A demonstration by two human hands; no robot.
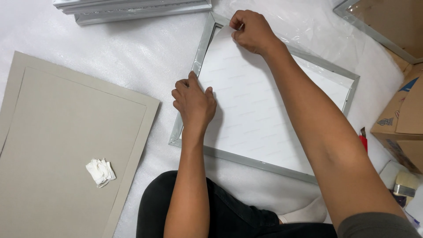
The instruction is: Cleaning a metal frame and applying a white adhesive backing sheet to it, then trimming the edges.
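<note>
A silver picture frame (263,165) lies flat on white foam sheeting in front of me. A white sheet (251,105) fills its opening. My left hand (194,102) rests on the frame's left side, fingers curled against the sheet's edge. At the frame's far corner, my right hand (252,31) pinches the top corner of the white sheet. Clear plastic film (304,26) lies crumpled beyond that corner.
Grey cardboard boards (57,132) lie at the left with a crumpled white cloth (100,172) on them. Stacked silver frames (132,9) sit at the top. Another frame (379,26), cardboard boxes (403,123), a red tool (363,140) and a brush (405,184) are at the right.
</note>
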